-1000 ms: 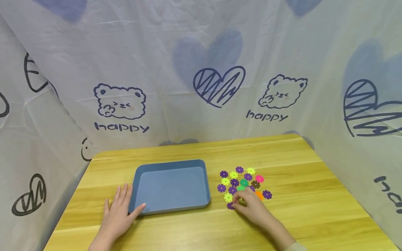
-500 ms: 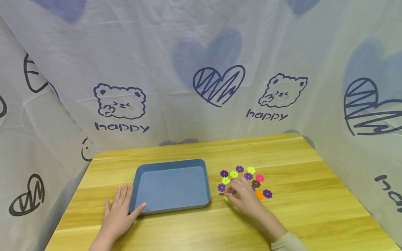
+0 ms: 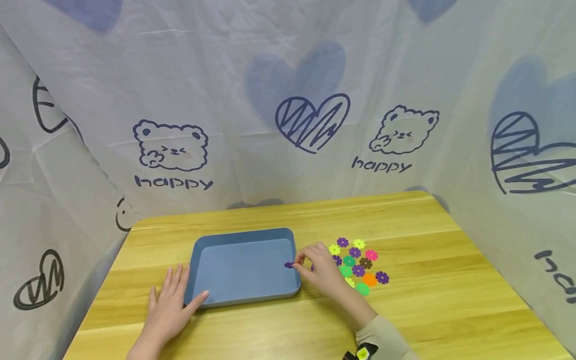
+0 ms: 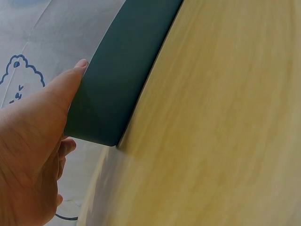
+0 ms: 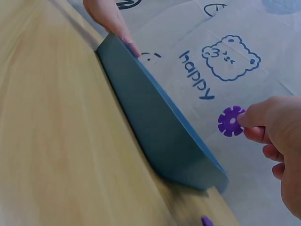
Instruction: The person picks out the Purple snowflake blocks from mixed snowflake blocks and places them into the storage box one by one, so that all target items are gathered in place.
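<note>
My right hand [image 3: 320,269] pinches a purple snowflake building disc [image 3: 288,265] between thumb and forefinger, just over the right rim of the blue tray [image 3: 243,301]. Seen from the right wrist, the disc [image 5: 225,124] is notched all round with a hole in its middle, and stands above the tray's edge [image 5: 146,117]. At the tray's near left corner lies my left hand [image 3: 167,306], fingers extended flat along the outside and thumb across the rim. The left wrist view shows the thumb [image 4: 77,70] against the tray's wall [image 4: 115,70].
To the right of the tray, several loose discs lie spread on the wooden table [image 3: 450,300], among them an orange disc [image 3: 369,279], a pink disc [image 3: 371,255] and a brown disc [image 3: 365,263]. My right forearm covers some. A printed white cloth [image 3: 243,150] hangs behind the table.
The right hand has picked up a purple disc from the near left of the loose discs and carried it left to the tray's right rim. The left hand has stayed put.
</note>
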Action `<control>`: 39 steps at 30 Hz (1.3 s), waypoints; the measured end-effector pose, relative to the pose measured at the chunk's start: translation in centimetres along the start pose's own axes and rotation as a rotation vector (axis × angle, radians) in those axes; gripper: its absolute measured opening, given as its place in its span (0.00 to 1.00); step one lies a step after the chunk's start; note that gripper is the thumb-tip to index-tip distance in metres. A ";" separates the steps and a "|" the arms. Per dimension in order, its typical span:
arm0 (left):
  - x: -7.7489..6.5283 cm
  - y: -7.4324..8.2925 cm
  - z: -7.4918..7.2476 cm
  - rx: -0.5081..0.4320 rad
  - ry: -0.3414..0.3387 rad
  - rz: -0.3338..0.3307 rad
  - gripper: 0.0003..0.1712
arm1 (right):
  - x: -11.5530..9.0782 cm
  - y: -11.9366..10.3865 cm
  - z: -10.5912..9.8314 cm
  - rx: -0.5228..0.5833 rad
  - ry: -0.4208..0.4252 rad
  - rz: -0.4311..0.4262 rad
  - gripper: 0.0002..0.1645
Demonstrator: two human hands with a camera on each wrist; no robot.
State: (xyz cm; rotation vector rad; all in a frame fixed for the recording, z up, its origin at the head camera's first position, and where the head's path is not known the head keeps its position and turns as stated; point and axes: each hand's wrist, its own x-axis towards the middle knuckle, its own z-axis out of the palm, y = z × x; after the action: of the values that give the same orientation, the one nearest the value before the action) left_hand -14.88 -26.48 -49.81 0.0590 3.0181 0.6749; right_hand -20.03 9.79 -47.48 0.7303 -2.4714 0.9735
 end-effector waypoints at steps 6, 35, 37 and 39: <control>-0.2 -0.2 0.1 0.011 -0.004 -0.006 0.56 | 1.7 -1.3 2.4 0.078 -0.014 0.033 0.07; 0.3 0.2 0.2 0.041 0.024 0.004 0.54 | 10.5 -6.0 13.0 0.278 -0.206 0.459 0.08; 0.1 0.1 0.1 0.051 0.020 0.002 0.55 | 11.0 -6.4 13.9 0.270 -0.212 0.471 0.09; 0.0 0.1 -0.1 0.060 0.019 0.000 0.55 | 11.5 -6.9 14.7 0.259 -0.220 0.480 0.09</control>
State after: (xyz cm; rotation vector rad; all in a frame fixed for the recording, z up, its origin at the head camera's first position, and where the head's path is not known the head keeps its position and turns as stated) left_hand -14.88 -26.38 -49.69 0.0555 3.0566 0.5886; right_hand -27.38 -8.70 -48.12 0.3287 -2.8146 1.4752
